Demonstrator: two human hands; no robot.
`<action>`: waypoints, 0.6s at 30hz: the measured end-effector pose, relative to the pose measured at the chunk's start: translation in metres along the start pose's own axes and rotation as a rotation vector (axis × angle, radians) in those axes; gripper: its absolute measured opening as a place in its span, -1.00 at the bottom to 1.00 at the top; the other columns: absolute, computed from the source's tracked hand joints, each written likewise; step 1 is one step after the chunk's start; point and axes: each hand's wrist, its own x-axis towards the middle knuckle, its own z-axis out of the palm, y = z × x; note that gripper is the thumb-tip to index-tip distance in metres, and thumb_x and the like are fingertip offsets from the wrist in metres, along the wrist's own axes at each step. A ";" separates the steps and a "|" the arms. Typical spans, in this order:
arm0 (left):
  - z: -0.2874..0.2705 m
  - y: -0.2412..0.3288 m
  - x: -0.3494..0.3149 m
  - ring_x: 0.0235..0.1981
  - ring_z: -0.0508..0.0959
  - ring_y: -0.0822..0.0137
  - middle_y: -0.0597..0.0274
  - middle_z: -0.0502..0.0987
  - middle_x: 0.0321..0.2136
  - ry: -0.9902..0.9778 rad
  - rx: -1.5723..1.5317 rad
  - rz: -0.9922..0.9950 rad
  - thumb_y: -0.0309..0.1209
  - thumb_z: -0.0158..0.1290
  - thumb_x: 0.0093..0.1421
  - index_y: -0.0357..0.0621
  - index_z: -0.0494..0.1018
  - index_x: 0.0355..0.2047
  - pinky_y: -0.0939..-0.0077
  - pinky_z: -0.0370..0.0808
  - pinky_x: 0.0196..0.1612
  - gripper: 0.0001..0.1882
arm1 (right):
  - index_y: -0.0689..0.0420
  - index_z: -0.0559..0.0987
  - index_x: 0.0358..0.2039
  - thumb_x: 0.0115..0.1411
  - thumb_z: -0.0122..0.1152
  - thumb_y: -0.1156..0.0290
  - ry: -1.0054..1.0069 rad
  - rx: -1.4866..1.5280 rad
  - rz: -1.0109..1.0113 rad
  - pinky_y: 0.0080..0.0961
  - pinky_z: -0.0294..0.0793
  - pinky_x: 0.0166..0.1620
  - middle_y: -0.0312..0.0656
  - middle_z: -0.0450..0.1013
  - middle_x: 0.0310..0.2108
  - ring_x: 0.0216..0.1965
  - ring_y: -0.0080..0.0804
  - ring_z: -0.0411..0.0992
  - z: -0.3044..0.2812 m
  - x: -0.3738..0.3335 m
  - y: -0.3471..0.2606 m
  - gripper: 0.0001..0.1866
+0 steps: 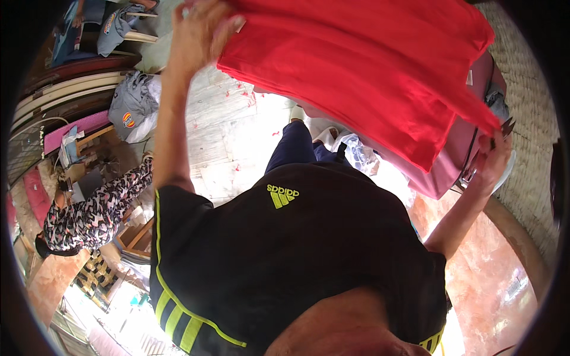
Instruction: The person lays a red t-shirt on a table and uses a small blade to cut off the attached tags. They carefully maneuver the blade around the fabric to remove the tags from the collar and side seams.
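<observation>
A red cloth garment [356,65] lies spread in front of me, its long edge running down toward the right. At its upper left corner my left hand [205,32] has its fingers curled against the edge, beside a small white tag [240,25]. Past the lower right corner, my right hand [496,159] is closed, with a narrow strip of the red cloth reaching to its fingers. Dark pointed blades, like those of thread snips [507,126], stick out of that hand; their handles are hidden.
Under the garment is a surface draped in mauve cloth [457,145]. Clear plastic [358,153] lies beside my legs. Red scraps [249,95] dot the pale floor. At left, a person in patterned clothes [98,219] sits near grey garments [132,107]. Another person's arm [78,18] shows at upper left.
</observation>
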 end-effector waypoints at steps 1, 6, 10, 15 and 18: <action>0.004 -0.016 0.027 -0.07 0.53 0.09 0.13 0.52 -0.11 0.012 0.019 0.073 -0.30 0.07 0.31 -0.11 0.51 -0.09 0.16 0.37 0.02 -0.77 | 0.22 0.52 -0.04 0.31 0.09 0.51 -0.036 0.045 -0.007 -0.72 0.13 -0.57 -0.32 0.47 -0.39 -0.63 -0.73 0.19 -0.007 0.020 0.000 -0.78; 0.053 -0.046 0.121 -0.17 0.52 -0.02 0.01 0.49 -0.22 0.248 -0.359 0.029 -0.33 0.11 0.27 -0.16 0.48 -0.14 0.17 0.45 -0.14 -0.79 | 0.22 0.49 0.04 0.29 0.14 0.54 -0.136 0.269 0.060 -0.75 0.13 -0.56 -0.25 0.55 -0.30 -0.63 -0.77 0.18 0.013 0.097 0.004 -0.70; 0.059 -0.033 0.117 -0.23 0.56 0.03 0.05 0.54 -0.31 0.509 -0.436 -0.090 -0.33 0.14 0.27 -0.18 0.54 -0.18 0.21 0.46 -0.22 -0.79 | 0.20 0.49 0.05 0.24 0.22 0.59 0.186 -0.102 -0.384 -0.79 0.17 -0.53 -0.26 0.57 -0.24 -0.59 -0.82 0.22 0.041 0.091 0.033 -0.65; 0.054 -0.019 0.010 0.00 0.54 0.16 0.24 0.59 -0.06 -0.423 -1.042 -0.399 -0.40 0.10 0.29 -0.10 0.61 -0.12 0.34 0.41 0.03 -0.81 | 0.16 0.59 -0.02 0.22 0.33 0.50 -0.072 -0.364 -0.520 -0.71 0.44 -0.36 -0.30 0.60 -0.22 -0.38 -0.70 0.45 0.172 0.022 0.052 -0.70; 0.083 0.003 -0.012 -0.08 0.57 0.06 0.15 0.61 -0.12 -0.054 -0.866 -0.145 -0.60 0.18 0.14 -0.17 0.62 -0.21 0.34 0.48 -0.03 -0.81 | 0.13 0.64 -0.08 0.25 0.31 0.45 -0.186 -0.608 -0.453 -0.54 0.58 -0.17 -0.22 0.63 -0.18 -0.23 -0.47 0.60 0.194 0.021 0.063 -0.77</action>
